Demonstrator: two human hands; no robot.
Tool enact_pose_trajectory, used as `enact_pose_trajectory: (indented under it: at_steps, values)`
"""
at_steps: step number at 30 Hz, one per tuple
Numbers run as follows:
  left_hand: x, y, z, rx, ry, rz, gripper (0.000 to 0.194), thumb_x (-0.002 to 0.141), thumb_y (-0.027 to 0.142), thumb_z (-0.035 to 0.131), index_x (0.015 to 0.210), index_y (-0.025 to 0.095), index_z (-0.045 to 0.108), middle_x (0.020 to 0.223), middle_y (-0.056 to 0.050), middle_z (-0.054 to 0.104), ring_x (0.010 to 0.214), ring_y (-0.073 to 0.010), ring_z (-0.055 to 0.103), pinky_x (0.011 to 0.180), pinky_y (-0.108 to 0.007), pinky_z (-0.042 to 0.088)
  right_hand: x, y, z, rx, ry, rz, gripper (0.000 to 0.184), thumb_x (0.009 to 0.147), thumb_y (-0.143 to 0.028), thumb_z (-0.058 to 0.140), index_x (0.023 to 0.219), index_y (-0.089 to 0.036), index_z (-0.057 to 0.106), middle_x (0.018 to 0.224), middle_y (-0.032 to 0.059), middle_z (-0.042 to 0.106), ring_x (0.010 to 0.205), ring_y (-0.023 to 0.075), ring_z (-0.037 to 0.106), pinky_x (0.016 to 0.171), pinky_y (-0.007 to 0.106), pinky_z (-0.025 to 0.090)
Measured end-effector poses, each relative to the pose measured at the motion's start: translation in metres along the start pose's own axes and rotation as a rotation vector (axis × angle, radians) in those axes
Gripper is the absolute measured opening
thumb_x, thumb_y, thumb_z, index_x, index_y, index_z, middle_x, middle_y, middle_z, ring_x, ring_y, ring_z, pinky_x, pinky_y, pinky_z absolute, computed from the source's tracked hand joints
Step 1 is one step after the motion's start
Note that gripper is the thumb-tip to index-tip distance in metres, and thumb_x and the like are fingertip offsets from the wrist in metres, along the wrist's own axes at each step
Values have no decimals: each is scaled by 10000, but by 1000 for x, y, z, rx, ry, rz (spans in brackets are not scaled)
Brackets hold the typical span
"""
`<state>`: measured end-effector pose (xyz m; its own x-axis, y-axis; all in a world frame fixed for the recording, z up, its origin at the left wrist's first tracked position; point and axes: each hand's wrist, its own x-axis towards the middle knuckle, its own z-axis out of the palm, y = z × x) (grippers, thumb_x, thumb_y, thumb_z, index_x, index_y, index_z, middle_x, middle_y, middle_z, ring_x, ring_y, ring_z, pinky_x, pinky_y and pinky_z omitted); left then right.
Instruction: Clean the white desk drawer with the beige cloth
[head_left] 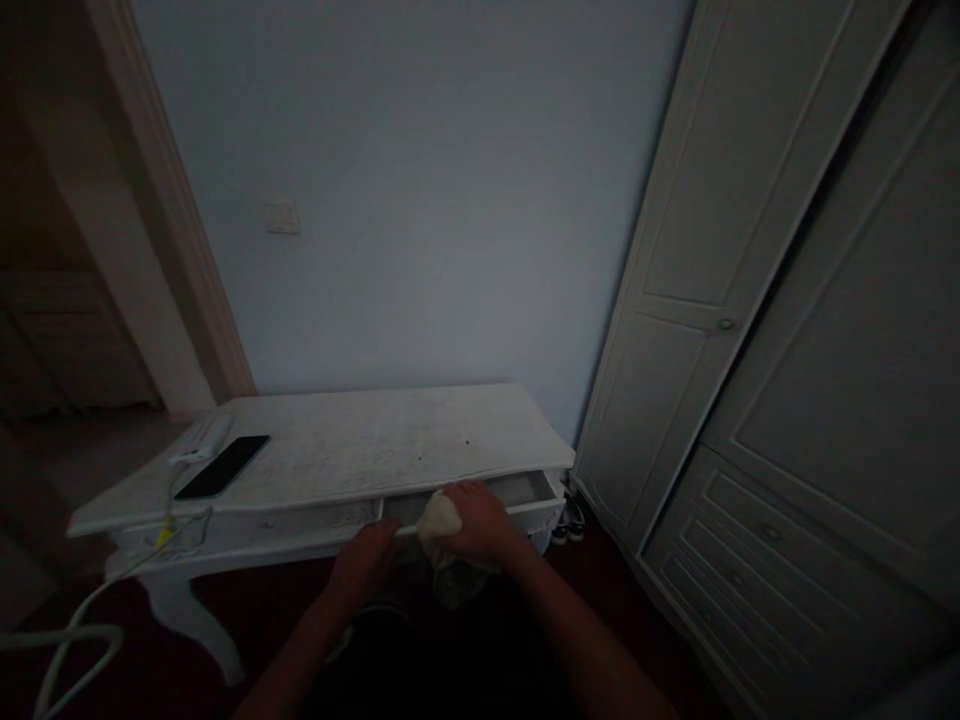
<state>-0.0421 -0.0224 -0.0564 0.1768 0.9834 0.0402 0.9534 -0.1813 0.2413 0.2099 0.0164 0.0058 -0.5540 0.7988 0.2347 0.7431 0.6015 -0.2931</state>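
A white table [405, 432] with worn paint stands against the wall, and its right-hand drawer [525, 492] is pulled out. My right hand [480, 520] is closed around a pale cloth [439, 518] at the drawer's front panel. Part of that cloth hangs over the front edge, in shadow lower down. At the left end of the same panel, my left hand [367, 555] has its fingers curled over the top edge. The drawer's inside is partly hidden by my right hand and the cloth.
A black phone [223, 467] and a white power strip [201, 440] lie on the table's left end, with a white cable [97, 592] hanging down. Shoes [574, 520] sit on the dark floor at right. A tall white wardrobe [675, 260] stands beside the table.
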Motion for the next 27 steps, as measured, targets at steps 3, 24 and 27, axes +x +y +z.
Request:
enact_pose_trajectory:
  at_steps: [3, 24, 27]
  values:
    - [0, -2, 4, 12, 19, -6, 319, 1003, 224, 488, 1280, 213, 646, 1380, -118, 674, 1287, -260, 611, 1086, -384, 447, -21, 34, -22, 1, -12, 92, 656, 704, -478, 824, 1271, -220, 620, 1251, 102, 662, 1166, 309, 576, 981, 372, 410]
    - [0, 5, -8, -28, -63, -55, 341, 970, 189, 504, 1279, 228, 644, 1349, -114, 692, 1241, -236, 644, 1012, -326, 471, 31, -54, 15, -123, -18, -30, 668, 719, -627, 786, 1225, -218, 637, 1172, 124, 682, 1115, 341, 591, 928, 447, 477]
    - [0, 3, -5, -56, -40, -20, 373, 976, 181, 485, 1312, 238, 635, 1365, -107, 685, 1255, -229, 635, 1025, -320, 461, 28, -51, 18, -71, -16, -32, 724, 710, -631, 799, 1279, -224, 613, 1199, 117, 670, 1123, 335, 586, 936, 440, 476]
